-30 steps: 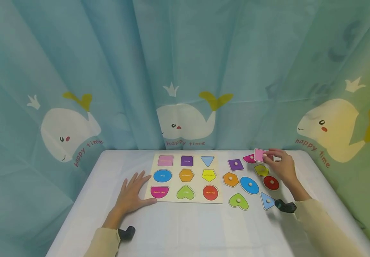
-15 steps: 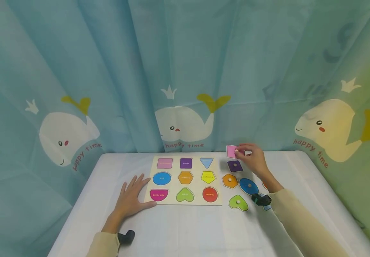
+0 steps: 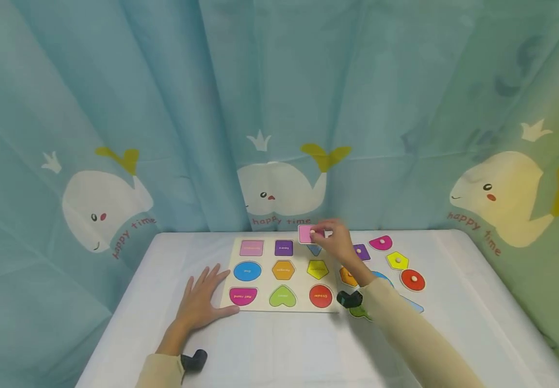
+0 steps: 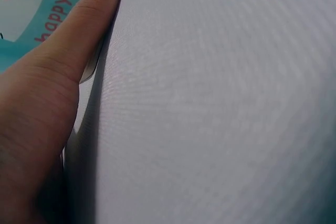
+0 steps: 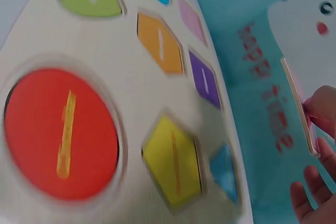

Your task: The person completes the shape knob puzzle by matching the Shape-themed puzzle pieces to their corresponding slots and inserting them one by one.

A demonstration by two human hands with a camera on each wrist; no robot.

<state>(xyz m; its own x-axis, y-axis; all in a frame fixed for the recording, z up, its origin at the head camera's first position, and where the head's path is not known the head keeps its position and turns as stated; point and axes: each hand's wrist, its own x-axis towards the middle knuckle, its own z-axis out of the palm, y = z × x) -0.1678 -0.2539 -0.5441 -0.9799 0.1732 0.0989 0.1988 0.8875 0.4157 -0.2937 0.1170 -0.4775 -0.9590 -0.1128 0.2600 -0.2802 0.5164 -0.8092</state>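
Observation:
My right hand (image 3: pixel 338 243) pinches the knob of a pink rectangle puzzle piece (image 3: pixel 304 234), held up over the far right corner of the shape puzzle board (image 3: pixel 264 285). In the right wrist view that pink piece (image 5: pixel 300 107) is seen edge-on between thumb and fingers. The board's blue triangle recess (image 3: pixel 314 250) is partly covered by the piece and hand. The pink rectangle recess (image 3: pixel 252 248) lies at the far left of the board. My left hand (image 3: pixel 200 302) lies with fingers spread at the board's left edge, the thumb (image 4: pixel 79 30) along its near corner.
Right of the board lie loose knobbed pieces: a magenta half round (image 3: pixel 380 243), a yellow pentagon (image 3: pixel 398 261), a red circle (image 3: pixel 413 279) and a purple square (image 3: pixel 363 252). My right forearm partly covers an orange hexagon, a blue oval, a green heart and a blue triangle. A curtain (image 3: pixel 395 108) hangs behind the table.
My right hand has carried the pink rectangle piece leftward from among the loose pieces to over the board's far right corner. The left hand stays in place.

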